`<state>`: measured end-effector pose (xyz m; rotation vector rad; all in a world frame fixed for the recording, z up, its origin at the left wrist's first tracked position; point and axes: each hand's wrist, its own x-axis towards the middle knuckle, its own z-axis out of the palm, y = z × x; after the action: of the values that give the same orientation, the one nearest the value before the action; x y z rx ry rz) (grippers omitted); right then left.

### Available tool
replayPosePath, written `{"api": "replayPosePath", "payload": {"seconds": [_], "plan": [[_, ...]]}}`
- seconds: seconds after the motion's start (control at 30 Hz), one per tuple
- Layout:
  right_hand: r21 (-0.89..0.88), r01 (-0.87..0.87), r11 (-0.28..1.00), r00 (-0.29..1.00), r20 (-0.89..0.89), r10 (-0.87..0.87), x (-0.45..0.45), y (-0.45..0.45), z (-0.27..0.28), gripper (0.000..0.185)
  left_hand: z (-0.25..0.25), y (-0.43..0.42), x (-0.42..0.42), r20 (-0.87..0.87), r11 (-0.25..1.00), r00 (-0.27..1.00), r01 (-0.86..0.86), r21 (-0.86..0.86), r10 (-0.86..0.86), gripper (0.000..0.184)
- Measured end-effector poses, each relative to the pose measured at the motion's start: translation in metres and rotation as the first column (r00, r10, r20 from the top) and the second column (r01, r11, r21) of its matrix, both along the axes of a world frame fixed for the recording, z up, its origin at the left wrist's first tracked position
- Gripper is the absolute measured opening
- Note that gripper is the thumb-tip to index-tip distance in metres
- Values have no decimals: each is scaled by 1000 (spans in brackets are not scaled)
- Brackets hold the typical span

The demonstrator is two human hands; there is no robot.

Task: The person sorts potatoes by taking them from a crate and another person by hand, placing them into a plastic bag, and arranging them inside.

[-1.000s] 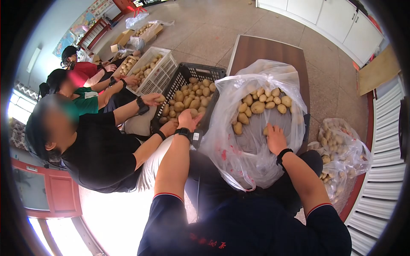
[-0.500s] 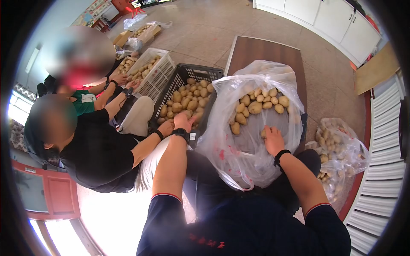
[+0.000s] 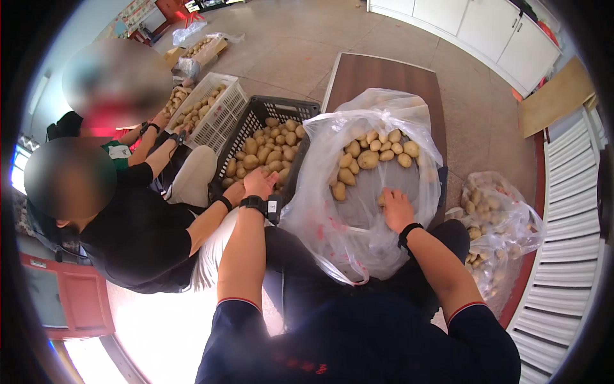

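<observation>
Right hand [image 3: 400,212]: was inside the mouth of the bag [image 3: 320,185], back of the hand up. Fingers were bent and drawn close together, not spread, pinching one potato [image 3: 381,200] at their left side. Only an edge of it showed; thumb placement could not be made out.
Left hand [image 3: 260,184]: lay over the near end of the black crate [image 3: 286,101], fingers pointing in among the crate potatoes [image 3: 263,153]. Fingertips were partly lost against the pile; could not tell whether the grip was closed on one or merely resting.
Wrists: a black unit [image 3: 254,203] was strapped on the left, a black band [image 3: 407,238] on the right.
Bag: clear plastic, stood open on the brown table [image 3: 384,67], its near side hanging toward the person's lap.
Bag potatoes [image 3: 369,159]: formed a curved row along the far and left sides of the bag, apart from the right hand; grey bottom showed between.
Co-worker's hand [image 3: 235,191]: was just beside the left hand, at the crate's near edge; its grip was hidden.
Surroundings: a white crate [image 3: 220,114] of potatoes stood left of the black one; a floor bag [image 3: 486,192], also filled, lay right of the table.
</observation>
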<state>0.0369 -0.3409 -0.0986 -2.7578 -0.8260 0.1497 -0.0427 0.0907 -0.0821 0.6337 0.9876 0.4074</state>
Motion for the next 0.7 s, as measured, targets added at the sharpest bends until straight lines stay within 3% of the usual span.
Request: {"api": "replayPosePath", "payload": {"seconds": [0.1,0.13,0.2,0.23,0.27,0.37,0.4,0.43,0.5,0.57,0.7], "plan": [[-3,-9,1000,999,-31,9,0,1,3,51,-1,-1,0,76,996,993,85,14,-86,39],[-13,-35,999,999,-32,35,1,2,1,51,3,-9,4,-16,990,996,86,114,-85,38],[188,-7,982,995,-100,26,7,-1,-15,51,16,-18,4,-19,978,986,165,125,-164,40],[185,-43,982,992,-108,64,9,-1,-18,51,30,-25,5,-70,967,976,216,139,-207,39],[218,36,975,987,-160,0,11,0,-19,51,41,-35,0,-56,908,944,329,261,-326,41],[265,232,936,930,-342,-134,13,8,-10,50,29,-43,8,-16,932,956,290,216,-293,36],[282,207,937,931,-350,-100,13,13,-3,50,35,-45,6,45,923,939,326,202,-342,30],[343,280,896,886,-453,-103,14,16,6,49,37,-46,13,-21,928,939,344,142,-344,27],[398,353,847,833,-545,-91,19,28,19,48,52,-63,14,-81,891,924,382,245,-374,36],[410,491,769,551,-830,90,25,34,30,46,61,-73,17,-62,857,889,454,243,-454,38],[506,572,646,462,-849,256,7,71,64,41,67,-85,17,-61,736,770,628,253,-635,48]]}}
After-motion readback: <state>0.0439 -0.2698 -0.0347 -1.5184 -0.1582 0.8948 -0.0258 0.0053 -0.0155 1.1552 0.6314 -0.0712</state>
